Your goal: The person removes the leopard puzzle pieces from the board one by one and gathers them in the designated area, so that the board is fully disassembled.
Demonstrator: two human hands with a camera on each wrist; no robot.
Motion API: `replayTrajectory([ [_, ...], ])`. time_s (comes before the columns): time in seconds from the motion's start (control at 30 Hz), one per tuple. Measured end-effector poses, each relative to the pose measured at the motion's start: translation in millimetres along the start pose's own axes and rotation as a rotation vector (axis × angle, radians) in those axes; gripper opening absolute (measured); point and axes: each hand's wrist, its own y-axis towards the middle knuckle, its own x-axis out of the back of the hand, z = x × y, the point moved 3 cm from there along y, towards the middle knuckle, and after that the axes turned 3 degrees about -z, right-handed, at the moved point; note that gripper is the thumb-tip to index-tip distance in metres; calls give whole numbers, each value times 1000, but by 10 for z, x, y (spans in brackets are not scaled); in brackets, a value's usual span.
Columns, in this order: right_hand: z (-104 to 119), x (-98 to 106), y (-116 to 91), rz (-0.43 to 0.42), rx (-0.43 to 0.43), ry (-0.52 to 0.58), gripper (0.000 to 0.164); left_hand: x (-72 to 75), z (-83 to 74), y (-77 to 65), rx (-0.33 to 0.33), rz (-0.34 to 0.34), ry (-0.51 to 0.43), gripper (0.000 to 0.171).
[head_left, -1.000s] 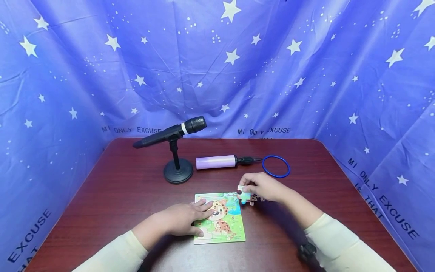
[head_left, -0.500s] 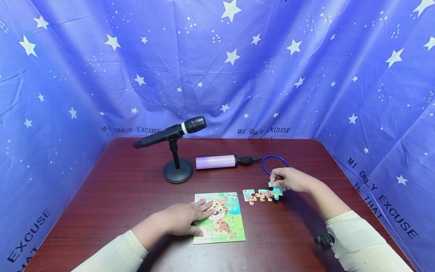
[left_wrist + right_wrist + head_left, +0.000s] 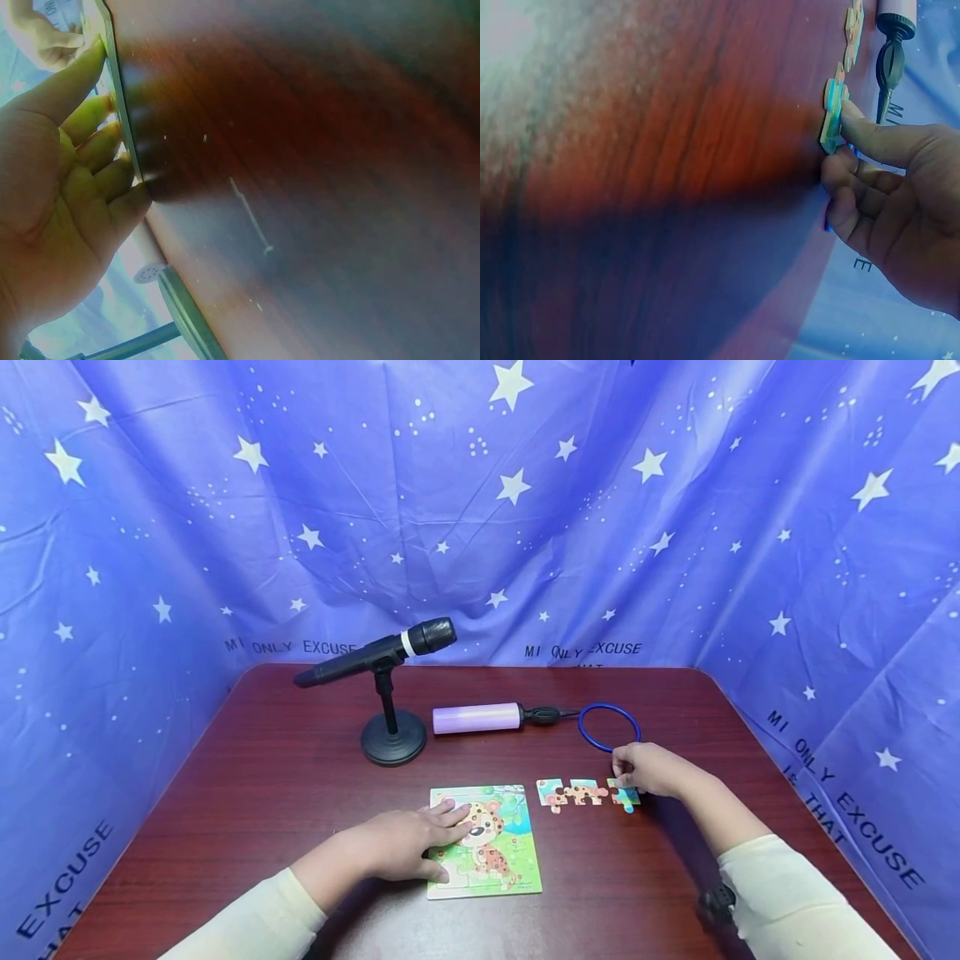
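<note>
My left hand rests with spread fingers on the left part of a jigsaw puzzle board, which shows a spotted leopard cub on green. The palm side and the board's thin edge appear in the left wrist view. To the right of the board, my right hand pinches a blue-green puzzle piece at table level; in the right wrist view the thumb lies against this piece. Just left of it lie a spotted orange puzzle piece and a blue puzzle piece with an ear on it.
A black microphone on a round-based stand stands at the back left. Behind the pieces lie a lilac hand pump with a black nozzle end and a blue ring. A starry purple curtain surrounds the table.
My right hand has carried the blue-green piece rightward from the board's top right corner, past the other two pieces, and down to the table. The left hand stays on the board.
</note>
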Motion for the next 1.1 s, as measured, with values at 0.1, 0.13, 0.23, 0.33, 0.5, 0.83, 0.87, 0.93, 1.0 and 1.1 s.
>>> replayTrajectory([
  [0.1,13,-18,18,-14,4,-7,16,-2,2,0,1,-2,0,71],
  [0.13,17,-20,22,-17,6,-7,16,-1,1,0,0,-3,2,71],
  [0.23,26,-17,26,-20,18,-17,16,-4,5,5,-5,-5,7,72],
  [0.33,57,18,15,-55,44,-60,15,-8,7,12,-10,-6,16,72],
  [0.5,311,79,-10,-196,133,-72,11,-8,9,16,-13,-8,15,72],
  [0.83,1324,-535,-192,-129,347,-79,55,-12,20,7,-16,-14,15,72],
  [0.87,1382,-608,-211,-116,362,-105,57,-11,21,9,-16,-14,16,72],
  [0.93,1467,-721,-235,-105,385,-150,57,-11,22,12,-15,-12,17,72],
  [1.0,1511,-787,-244,-115,390,-168,53,-14,23,14,-10,-10,19,72],
  [1.1,1535,-822,-234,-138,383,-158,48,-20,21,15,-3,-10,24,71],
])
